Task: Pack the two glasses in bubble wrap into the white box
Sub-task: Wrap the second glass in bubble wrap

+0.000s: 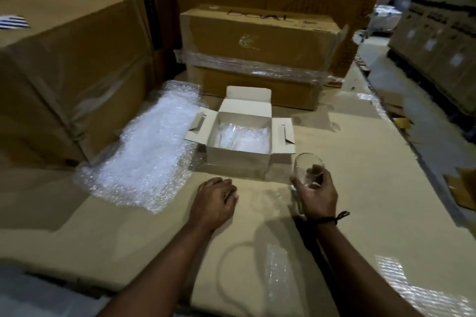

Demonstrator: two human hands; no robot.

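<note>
Packing station on a flattened cardboard work surface, seen from above the worker's arms. The right hand grips a bare drinking glass around its lower body, fingers wrapped closed, the rim tilted up and away towards the white box, just beside its near right corner. The left hand lies knuckles-up on the cardboard in a loose curl, holding nothing that can be made out. The box stands open, flaps spread, and holds what looks like the first glass in its bubble wrap; the bundle seems to take up most of the floor. A loose bubble wrap sheet lies to the left of the box, touching its left flap, with a large taped carton behind it.

Risks, as judged from this arrangement: the held glass is unwrapped, so setting it straight into the box would put glass near glass with padding on one only. The sheet lies across the box from the holding hand, so a reach for it may clip a raised flap. A one-handed grip on smooth glass could slip during transfer. Dim light and the clear material make the rim hard to place
</note>
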